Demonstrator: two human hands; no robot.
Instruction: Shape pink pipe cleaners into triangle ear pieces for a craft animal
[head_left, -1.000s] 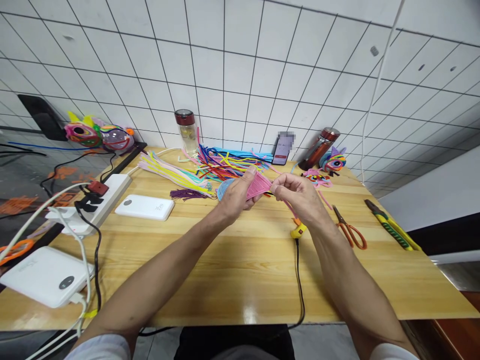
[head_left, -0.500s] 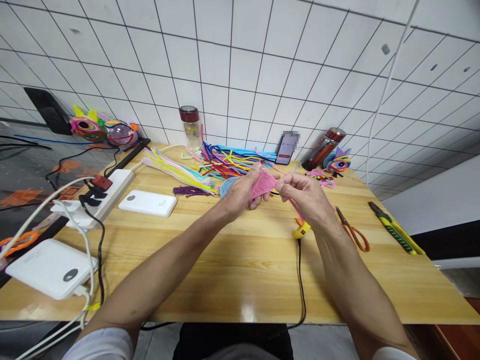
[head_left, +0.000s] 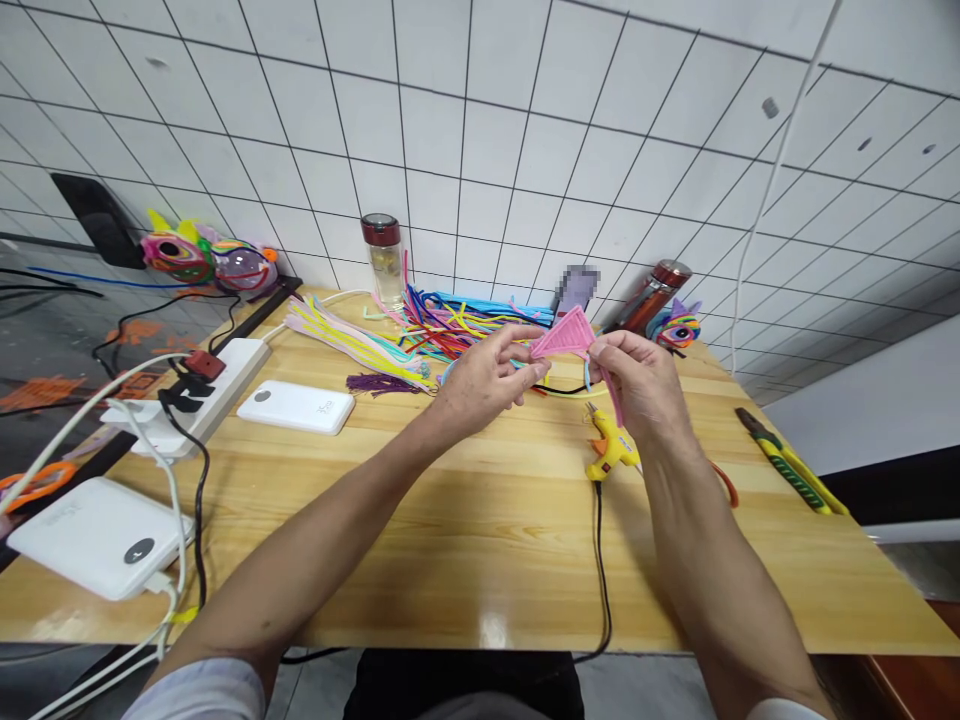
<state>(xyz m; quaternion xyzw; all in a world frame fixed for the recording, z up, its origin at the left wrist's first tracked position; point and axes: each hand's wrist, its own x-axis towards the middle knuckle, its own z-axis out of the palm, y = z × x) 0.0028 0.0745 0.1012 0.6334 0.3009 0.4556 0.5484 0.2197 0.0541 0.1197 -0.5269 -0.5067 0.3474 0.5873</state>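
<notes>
A pink triangle made of pipe cleaners (head_left: 568, 334) is raised over the middle of the table, with a loose pink strand hanging from its right corner. My right hand (head_left: 641, 385) pinches it at that corner. Just left of the triangle is my left hand (head_left: 491, 385), fingers apart and holding nothing; its fingertips are close to the left corner, and I cannot tell if they touch. Below my hands lies a yellow hot glue gun (head_left: 613, 450). Behind them spreads a pile of colourful pipe cleaners (head_left: 457, 325).
Pliers (head_left: 791, 465) lie at the right; scissors are mostly hidden by my right arm. A glass bottle (head_left: 384, 265), a phone (head_left: 576, 290) and a red-brown flask (head_left: 656, 297) stand along the wall. Power banks (head_left: 296, 407) and a power strip (head_left: 217, 395) are on the left.
My left hand has let go of the pink triangle and opened. My right hand has moved the triangle up and to the right, and the glue gun shows more fully.
</notes>
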